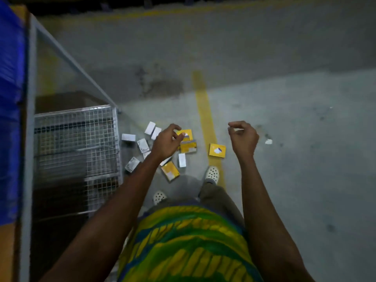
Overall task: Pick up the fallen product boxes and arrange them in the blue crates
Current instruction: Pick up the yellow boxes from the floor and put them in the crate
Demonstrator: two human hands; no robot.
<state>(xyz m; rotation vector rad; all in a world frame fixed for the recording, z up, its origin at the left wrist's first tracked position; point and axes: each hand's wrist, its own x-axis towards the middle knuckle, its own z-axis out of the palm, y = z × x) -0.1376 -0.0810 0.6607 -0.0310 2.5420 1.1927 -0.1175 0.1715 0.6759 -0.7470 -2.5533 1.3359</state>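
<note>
Several small product boxes lie scattered on the concrete floor ahead of my feet. White boxes (128, 137) lie toward the left near the cage. Yellow boxes (188, 147) lie in the middle, another yellow box (170, 173) sits closer to me, and one yellow box (217, 150) lies alone on the yellow floor line. My left hand (165, 142) hangs high above the pile with loosely curled fingers, holding nothing. My right hand (243, 137) hangs to the right, fingers also loosely curled and empty. A blue crate (10, 98) shows at the far left edge, blurred.
A wire-mesh cage trolley (77, 143) stands at the left, right beside the white boxes. A yellow painted line (204, 110) runs across the grey floor. My two feet in white perforated shoes (212, 173) stand just behind the boxes. A small white scrap (268, 141) lies to the right.
</note>
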